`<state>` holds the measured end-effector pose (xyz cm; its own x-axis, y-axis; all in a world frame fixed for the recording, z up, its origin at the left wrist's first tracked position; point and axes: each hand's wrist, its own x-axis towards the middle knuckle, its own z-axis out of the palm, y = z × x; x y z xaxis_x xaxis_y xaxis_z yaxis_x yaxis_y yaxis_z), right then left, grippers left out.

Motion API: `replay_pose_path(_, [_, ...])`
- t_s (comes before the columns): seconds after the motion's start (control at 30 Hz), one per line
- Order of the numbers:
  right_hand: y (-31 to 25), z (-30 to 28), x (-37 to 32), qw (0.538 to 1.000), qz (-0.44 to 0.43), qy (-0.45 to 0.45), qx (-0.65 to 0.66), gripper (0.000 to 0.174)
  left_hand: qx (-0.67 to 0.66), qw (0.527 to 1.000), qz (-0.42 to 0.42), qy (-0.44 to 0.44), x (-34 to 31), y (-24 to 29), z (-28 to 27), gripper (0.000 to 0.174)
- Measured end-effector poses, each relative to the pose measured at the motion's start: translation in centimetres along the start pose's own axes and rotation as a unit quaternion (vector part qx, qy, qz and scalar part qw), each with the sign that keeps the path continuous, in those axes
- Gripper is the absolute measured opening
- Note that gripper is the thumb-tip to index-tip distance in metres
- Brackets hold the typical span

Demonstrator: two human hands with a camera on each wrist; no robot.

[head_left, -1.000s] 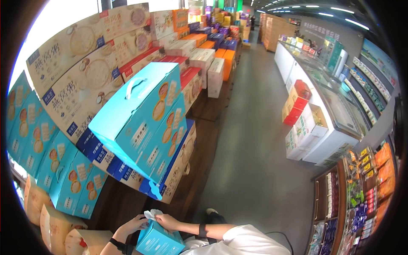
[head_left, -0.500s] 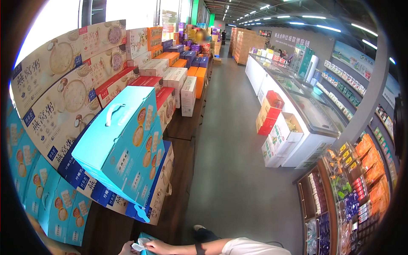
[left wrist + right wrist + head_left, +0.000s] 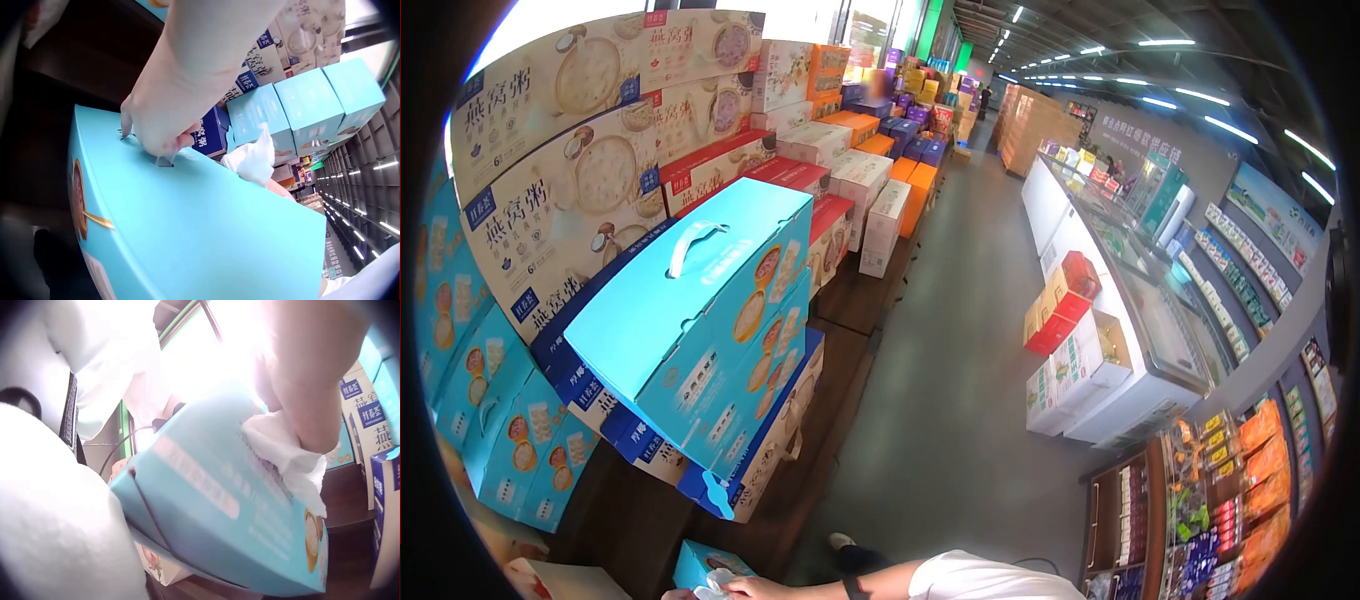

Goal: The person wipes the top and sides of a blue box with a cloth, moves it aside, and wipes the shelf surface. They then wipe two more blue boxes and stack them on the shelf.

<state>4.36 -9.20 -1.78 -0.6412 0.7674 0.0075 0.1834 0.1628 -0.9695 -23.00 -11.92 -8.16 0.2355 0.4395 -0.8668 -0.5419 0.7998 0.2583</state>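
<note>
turquoise carton (image 3: 231, 225) low in front of the torso, tilted; long axis runs upper left to lower right in the left wrist view. left hand (image 3: 181, 75) nearer the handle slots (image 3: 165, 163), bent fingers gripping there; right hand (image 3: 306, 387) by the carton's edge, holding crumpled white tissue (image 3: 284, 450). grip on the handle itself covered by the left hand; head view cuts off most of carton and left hand; right fingertips unclear, glare behind.

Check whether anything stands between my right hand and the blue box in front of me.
Yes: the white tissue, bunched in the right hand, lies over part of the box. Nothing visible separates the left hand from the box's top.
</note>
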Motion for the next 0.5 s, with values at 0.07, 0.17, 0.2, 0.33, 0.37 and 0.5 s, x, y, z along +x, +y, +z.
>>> replay_pose_path(0.07, [1.1, -0.2, -0.3, 1.000, -0.006, -0.020, 0.007, 0.027, -0.051, 0.997, 0.049, -0.006, 0.5, -0.8, 0.0, 0.018])
replay_pose_path(0.17, [6.0, 0.3, -0.9, 0.998, 0.018, -0.058, 0.014, 0.032, -0.025, 0.994, 0.105, 0.019, 0.4, -3.6, 2.0, 0.016])
replay_pose_path(0.2, [6.9, -0.2, -1.1, 0.993, 0.055, -0.100, 0.027, 0.033, -0.010, 0.992, 0.124, 0.035, 0.6, -4.8, 2.3, 0.016])
replay_pose_path(0.33, [6.9, -4.7, -1.7, 0.967, 0.174, -0.177, 0.066, 0.030, -0.067, 0.974, 0.175, 0.131, -1.0, -8.8, 4.2, 0.021])
replay_pose_path(0.37, [7.2, -6.1, -1.5, 0.958, 0.202, -0.189, 0.080, 0.030, -0.038, 0.959, 0.227, 0.164, -2.7, -9.2, 6.5, 0.022])
replay_pose_path(0.5, [8.3, -9.7, -0.2, 0.957, 0.207, -0.091, 0.179, 0.030, 0.043, 0.922, 0.314, 0.223, -7.8, -10.8, 13.6, 0.031])
